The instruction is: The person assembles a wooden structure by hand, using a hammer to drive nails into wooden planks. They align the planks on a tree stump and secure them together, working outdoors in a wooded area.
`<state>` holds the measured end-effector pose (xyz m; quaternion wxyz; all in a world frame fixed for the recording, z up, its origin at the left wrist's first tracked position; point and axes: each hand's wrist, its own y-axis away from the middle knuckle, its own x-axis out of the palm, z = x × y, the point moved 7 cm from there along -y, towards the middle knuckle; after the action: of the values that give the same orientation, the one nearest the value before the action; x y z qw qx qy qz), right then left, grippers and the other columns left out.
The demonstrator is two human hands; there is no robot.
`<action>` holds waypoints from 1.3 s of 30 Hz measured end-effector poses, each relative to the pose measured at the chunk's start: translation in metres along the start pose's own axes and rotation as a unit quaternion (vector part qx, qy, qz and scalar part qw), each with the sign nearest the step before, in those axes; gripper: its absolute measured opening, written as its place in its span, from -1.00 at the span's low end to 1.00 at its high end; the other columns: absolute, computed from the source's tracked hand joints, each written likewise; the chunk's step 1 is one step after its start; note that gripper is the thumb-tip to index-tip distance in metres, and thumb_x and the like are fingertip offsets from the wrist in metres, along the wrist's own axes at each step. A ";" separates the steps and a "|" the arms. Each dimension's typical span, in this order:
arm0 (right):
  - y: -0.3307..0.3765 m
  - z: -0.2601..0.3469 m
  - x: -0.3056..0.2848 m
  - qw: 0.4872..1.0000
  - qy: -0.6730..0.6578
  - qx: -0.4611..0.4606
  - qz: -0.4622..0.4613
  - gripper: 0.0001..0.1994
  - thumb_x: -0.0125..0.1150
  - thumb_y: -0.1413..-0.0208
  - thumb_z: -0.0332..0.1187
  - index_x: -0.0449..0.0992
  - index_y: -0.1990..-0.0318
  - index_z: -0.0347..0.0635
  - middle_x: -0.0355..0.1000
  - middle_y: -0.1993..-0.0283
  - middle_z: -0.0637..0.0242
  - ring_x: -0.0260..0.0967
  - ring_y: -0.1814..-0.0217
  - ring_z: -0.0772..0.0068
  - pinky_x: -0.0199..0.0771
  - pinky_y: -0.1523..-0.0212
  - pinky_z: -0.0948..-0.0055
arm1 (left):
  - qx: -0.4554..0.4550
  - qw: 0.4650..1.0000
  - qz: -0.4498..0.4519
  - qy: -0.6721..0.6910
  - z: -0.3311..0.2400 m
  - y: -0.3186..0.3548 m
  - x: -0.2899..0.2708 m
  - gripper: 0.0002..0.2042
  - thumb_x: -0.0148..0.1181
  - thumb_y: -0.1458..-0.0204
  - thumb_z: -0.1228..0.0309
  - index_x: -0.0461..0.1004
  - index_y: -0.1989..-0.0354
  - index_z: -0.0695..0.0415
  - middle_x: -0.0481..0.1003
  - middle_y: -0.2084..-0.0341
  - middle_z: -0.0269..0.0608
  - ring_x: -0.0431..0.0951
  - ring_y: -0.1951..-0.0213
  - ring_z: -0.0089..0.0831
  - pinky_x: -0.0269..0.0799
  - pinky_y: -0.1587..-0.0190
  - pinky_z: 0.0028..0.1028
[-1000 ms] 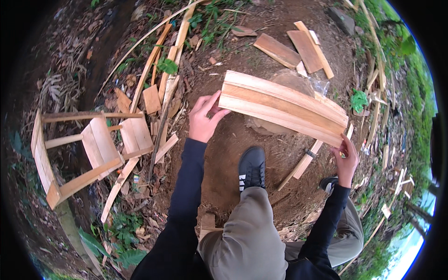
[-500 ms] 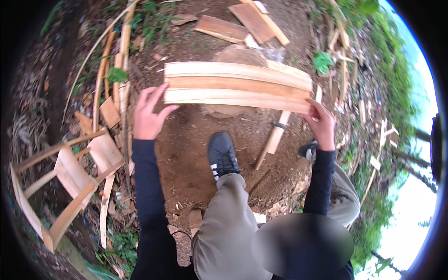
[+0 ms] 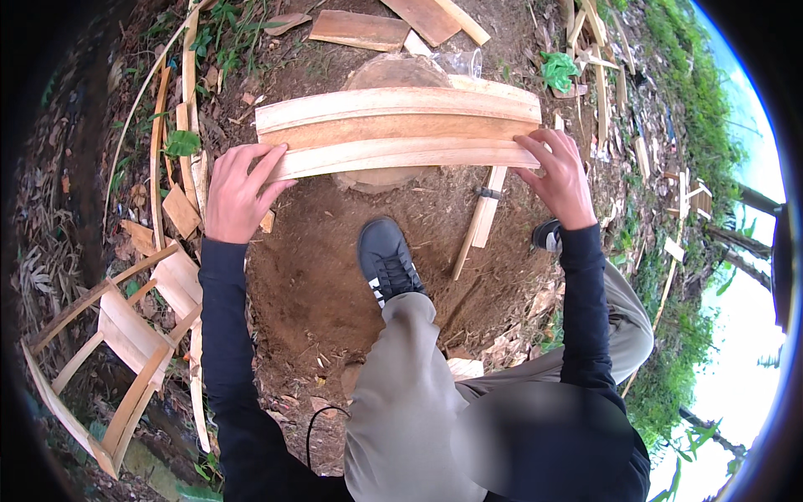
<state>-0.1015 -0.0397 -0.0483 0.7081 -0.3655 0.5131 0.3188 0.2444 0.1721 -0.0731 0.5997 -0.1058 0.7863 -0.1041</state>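
A set of long, pale wooden boards (image 3: 401,130) lies lengthwise across the front of me, with a browner strip between two lighter ones. Whether the strips are joined, I cannot tell. My left hand (image 3: 244,188) pinches the left end, fingertips over the near strip and thumb along its near edge. At the opposite end, my right hand (image 3: 559,174) grips in the same way, fingers on top and thumb below. Behind and under the boards is a round wooden stump (image 3: 397,74), partly covered by them.
A wooden piece with a dark band (image 3: 483,213) lies on the dirt beyond my shoe (image 3: 390,261). Loose planks (image 3: 360,30) and a clear plastic cup (image 3: 458,64) are at the far side. A wooden frame (image 3: 138,335) stands at left; a green plastic scrap (image 3: 559,72) lies right.
Both hands have closed further over the ends of the boards, fingers now on the near strip. The boards show more of their upper face, and the whole view has shifted slightly.
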 end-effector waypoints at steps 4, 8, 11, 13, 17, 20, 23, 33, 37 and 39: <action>-0.001 0.002 0.000 1.000 -0.009 0.001 -0.003 -0.47 0.54 0.25 -0.48 0.58 -0.01 -0.13 0.43 0.13 0.27 0.40 0.03 0.17 0.38 -0.11 0.18 | 0.003 1.000 -0.006 0.001 0.000 0.001 -0.001 -0.51 0.47 0.10 0.31 0.58 -0.08 0.07 0.52 0.11 -0.26 0.49 0.03 -0.22 0.40 -0.04 -0.23; 0.001 0.001 0.002 1.000 0.001 -0.004 0.003 -0.42 0.56 0.26 -0.46 0.56 -0.05 -0.12 0.44 0.10 0.26 0.40 0.01 0.17 0.39 -0.12 0.18 | -0.009 1.000 0.008 0.010 0.002 0.002 0.000 -0.46 0.51 0.15 0.30 0.59 -0.09 0.11 0.52 0.08 -0.18 0.49 0.01 -0.16 0.44 -0.07 -0.20; 0.003 -0.004 -0.004 0.997 -0.056 0.036 -0.035 -0.32 0.61 0.29 -0.40 0.54 -0.14 -0.11 0.47 0.03 0.26 0.43 -0.03 0.23 0.44 -0.12 0.22 | -0.009 1.000 -0.006 -0.012 0.002 0.002 -0.001 -0.36 0.53 0.13 0.37 0.49 -0.22 0.10 0.51 0.02 -0.14 0.49 -0.07 -0.17 0.44 -0.14 -0.21; 0.012 -0.019 -0.007 0.983 -0.128 0.118 -0.054 -0.25 0.64 0.30 -0.37 0.51 -0.20 -0.09 0.49 -0.01 0.26 0.46 -0.03 0.30 0.48 -0.10 0.26 | -0.146 0.979 -0.072 0.121 0.010 0.016 -0.002 -0.28 0.51 0.09 0.43 0.37 -0.33 0.08 0.49 -0.05 -0.10 0.49 -0.12 -0.19 0.44 -0.17 -0.24; 0.060 -0.066 0.026 0.890 -0.367 0.266 -0.055 -0.27 0.58 0.08 -0.43 0.40 -0.31 -0.15 0.55 -0.02 0.28 0.51 0.06 0.51 0.59 -0.01 0.47 | -0.329 0.837 -0.135 0.415 0.026 0.060 0.048 -0.31 0.36 -0.11 0.50 0.21 -0.43 0.14 0.48 -0.11 -0.09 0.57 -0.03 -0.33 0.51 -0.10 -0.37; 0.071 -0.065 0.058 0.730 -0.604 0.312 -0.075 -0.51 0.34 -0.20 -0.52 0.37 -0.26 -0.35 0.58 0.03 0.17 0.58 0.03 0.44 0.64 -0.02 0.49 | -0.367 0.748 -0.174 0.525 0.021 0.072 0.069 -0.45 0.16 -0.32 0.38 0.17 -0.44 0.21 0.50 -0.07 -0.17 0.59 0.02 -0.40 0.54 -0.03 -0.43; 0.075 -0.067 0.065 0.714 -0.599 0.330 -0.149 -0.66 0.25 -0.25 -0.56 0.42 -0.15 -0.49 0.61 0.10 0.04 0.64 0.13 0.31 0.71 0.05 0.39 | -0.431 0.713 -0.247 0.495 0.008 0.077 0.073 -0.55 0.18 -0.31 0.37 0.34 -0.31 0.30 0.56 0.03 -0.17 0.60 0.09 -0.46 0.56 0.04 -0.47; 0.093 -0.051 0.077 0.684 -0.521 0.430 -0.275 -0.71 0.26 -0.25 -0.56 0.52 -0.06 -0.57 0.60 0.09 -0.03 0.64 0.14 0.23 0.71 0.05 0.39 | -0.448 0.696 -0.330 0.454 -0.002 0.076 0.068 -0.65 0.23 -0.27 0.45 0.49 -0.18 0.32 0.62 0.07 -0.07 0.64 0.13 -0.42 0.65 0.10 -0.40; 0.092 -0.054 0.082 0.678 -0.544 0.412 -0.272 -0.72 0.24 -0.27 -0.55 0.52 -0.08 -0.55 0.59 0.07 -0.01 0.64 0.13 0.25 0.72 0.03 0.39 | -0.430 0.660 -0.341 0.513 0.004 0.082 0.073 -0.64 0.21 -0.29 0.42 0.48 -0.20 0.32 0.60 0.02 -0.07 0.64 0.12 -0.44 0.65 0.06 -0.41; 0.091 -0.053 0.084 0.677 -0.550 0.411 -0.265 -0.71 0.24 -0.27 -0.54 0.52 -0.09 -0.55 0.59 0.06 -0.01 0.64 0.12 0.26 0.72 0.03 0.40 | -0.431 0.661 -0.334 0.516 0.004 0.085 0.072 -0.65 0.16 -0.32 0.42 0.47 -0.21 0.32 0.59 0.00 -0.07 0.64 0.11 -0.43 0.65 0.05 -0.43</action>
<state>-0.1798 -0.0300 -0.1570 0.9964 0.0829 -0.0077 0.0189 0.2258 0.2321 -0.1653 -0.0896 -0.5373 0.8385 0.0147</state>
